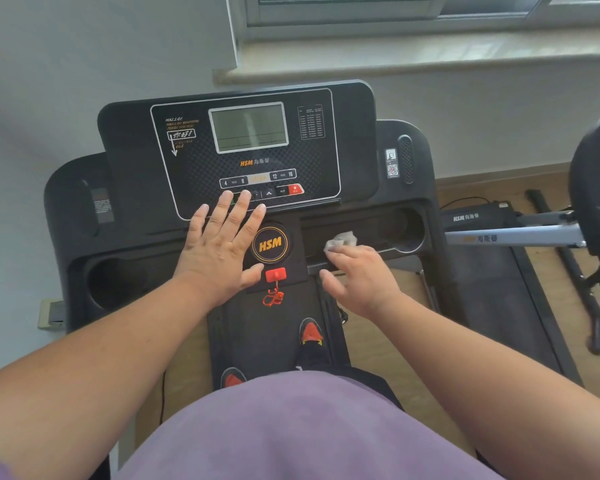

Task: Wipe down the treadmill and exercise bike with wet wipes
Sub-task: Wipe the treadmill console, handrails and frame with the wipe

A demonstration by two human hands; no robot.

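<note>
**Wiping the treadmill console**

The treadmill (354, 140) console faces the person, its long side running left to right. The left hand (219, 244) lies flat, fingers spread, near the console's lower edge. The right hand (357, 271) pinches a crumpled wipe (342, 240) in the right tray.

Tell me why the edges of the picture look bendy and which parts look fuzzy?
In the head view, the wide lens bows the window sill and stretches both forearms near the bottom edge; the wet wipe in the right hand is a little soft, the round weight at the right edge is blurry; the treadmill screen shows soft daylight, no hard glare.
</note>
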